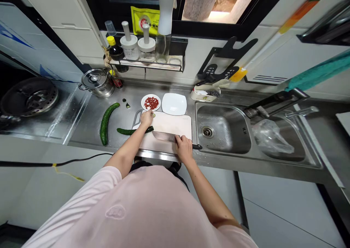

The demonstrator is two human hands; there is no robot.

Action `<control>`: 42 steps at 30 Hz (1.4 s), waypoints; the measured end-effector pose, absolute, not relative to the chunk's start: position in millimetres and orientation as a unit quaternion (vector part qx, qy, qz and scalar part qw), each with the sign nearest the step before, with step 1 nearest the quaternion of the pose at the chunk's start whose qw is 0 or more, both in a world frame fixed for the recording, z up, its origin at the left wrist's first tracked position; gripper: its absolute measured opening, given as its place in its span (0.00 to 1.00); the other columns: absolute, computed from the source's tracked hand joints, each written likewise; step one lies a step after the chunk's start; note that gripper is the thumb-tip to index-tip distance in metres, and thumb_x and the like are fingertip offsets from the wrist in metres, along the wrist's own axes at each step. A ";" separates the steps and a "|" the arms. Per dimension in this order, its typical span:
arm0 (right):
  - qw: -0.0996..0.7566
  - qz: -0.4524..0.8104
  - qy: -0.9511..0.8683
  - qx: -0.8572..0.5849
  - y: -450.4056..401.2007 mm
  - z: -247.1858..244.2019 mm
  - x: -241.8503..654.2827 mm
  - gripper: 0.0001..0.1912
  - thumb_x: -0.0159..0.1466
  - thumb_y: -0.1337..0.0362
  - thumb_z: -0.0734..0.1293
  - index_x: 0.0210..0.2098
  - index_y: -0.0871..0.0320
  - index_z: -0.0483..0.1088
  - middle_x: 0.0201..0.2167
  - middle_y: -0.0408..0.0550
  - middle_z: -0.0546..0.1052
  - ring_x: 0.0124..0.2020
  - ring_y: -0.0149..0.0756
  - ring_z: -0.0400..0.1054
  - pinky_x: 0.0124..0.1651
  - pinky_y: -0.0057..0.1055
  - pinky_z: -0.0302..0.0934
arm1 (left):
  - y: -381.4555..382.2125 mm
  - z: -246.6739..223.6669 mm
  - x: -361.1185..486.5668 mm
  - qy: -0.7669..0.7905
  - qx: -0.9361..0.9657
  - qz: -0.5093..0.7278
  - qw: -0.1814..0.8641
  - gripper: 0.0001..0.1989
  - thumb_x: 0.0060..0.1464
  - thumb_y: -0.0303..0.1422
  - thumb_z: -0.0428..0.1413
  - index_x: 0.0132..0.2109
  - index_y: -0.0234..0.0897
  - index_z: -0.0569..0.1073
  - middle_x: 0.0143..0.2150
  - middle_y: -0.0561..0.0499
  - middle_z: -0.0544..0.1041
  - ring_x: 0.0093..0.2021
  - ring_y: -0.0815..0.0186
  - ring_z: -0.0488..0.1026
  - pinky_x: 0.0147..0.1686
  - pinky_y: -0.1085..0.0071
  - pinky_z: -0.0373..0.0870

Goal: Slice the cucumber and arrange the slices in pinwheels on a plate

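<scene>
My right hand (184, 146) is closed on a kitchen knife (165, 136), whose blade lies low over the white cutting board (172, 122) and points left. The tip is beside the cut end of a green cucumber (127, 131), which lies partly on the board and partly on the steel counter. My left hand (147, 119) is above the board's upper left, its fingers pinched on a small cucumber end (154, 115). Just beyond it are a small plate of chopped red chillies (151, 103) and a white square plate (174, 104).
A whole cucumber (106, 124) lies on the left of the counter, with several small cucumber ends (128, 105) nearby. A lidded pot (97, 82) stands behind. On the right is a sink (224, 127); a wok (28, 96) sits far left. A condiment shelf (147, 64) hangs above.
</scene>
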State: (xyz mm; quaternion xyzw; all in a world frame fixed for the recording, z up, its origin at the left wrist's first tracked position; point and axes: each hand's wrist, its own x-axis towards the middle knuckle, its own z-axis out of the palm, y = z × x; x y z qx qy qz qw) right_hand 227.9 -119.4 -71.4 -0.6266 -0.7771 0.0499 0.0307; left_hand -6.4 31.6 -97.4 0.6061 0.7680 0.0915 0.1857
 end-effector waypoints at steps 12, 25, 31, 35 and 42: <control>0.031 0.065 -0.775 -0.627 -118.7 -70.0 226.6 0.18 0.63 0.66 0.60 0.52 0.57 0.67 0.37 0.50 0.66 0.37 0.38 0.57 0.42 0.33 0.45 | 26.0 -95.7 -5.3 0.753 0.639 0.075 0.141 0.13 0.56 0.37 0.50 0.43 0.43 0.77 0.46 0.45 0.75 0.47 0.58 0.68 0.41 0.66 0.63; 0.029 0.080 -0.764 -0.639 -118.9 -70.2 231.8 0.18 0.63 0.67 0.59 0.52 0.57 0.67 0.37 0.50 0.66 0.37 0.38 0.57 0.42 0.32 0.45 | 6.5 -76.9 -26.9 0.803 0.543 0.194 0.149 0.14 0.58 0.38 0.49 0.48 0.46 0.74 0.47 0.47 0.75 0.45 0.59 0.71 0.41 0.66 0.65; 0.030 0.083 -0.761 -0.642 -117.2 -68.9 229.2 0.17 0.63 0.67 0.59 0.52 0.55 0.67 0.36 0.49 0.66 0.37 0.37 0.57 0.42 0.31 0.45 | -26.0 -78.4 -28.6 0.796 0.538 0.243 0.131 0.15 0.58 0.37 0.48 0.49 0.45 0.74 0.44 0.49 0.76 0.43 0.60 0.71 0.41 0.68 0.65; 0.032 0.087 -0.758 -0.645 -116.8 -68.3 227.7 0.18 0.63 0.67 0.59 0.53 0.55 0.67 0.37 0.49 0.66 0.37 0.37 0.58 0.42 0.31 0.45 | -46.9 -82.1 -27.2 0.765 0.583 0.254 0.104 0.14 0.59 0.36 0.48 0.48 0.43 0.74 0.41 0.48 0.76 0.43 0.61 0.71 0.42 0.68 0.65; 0.027 0.106 -0.753 -0.649 -118.1 -65.3 225.5 0.19 0.63 0.67 0.59 0.54 0.55 0.66 0.38 0.50 0.67 0.39 0.38 0.59 0.43 0.32 0.46 | -73.3 -88.1 -25.5 0.697 0.668 0.250 0.082 0.14 0.60 0.37 0.48 0.44 0.42 0.76 0.42 0.48 0.76 0.44 0.61 0.70 0.45 0.67 0.63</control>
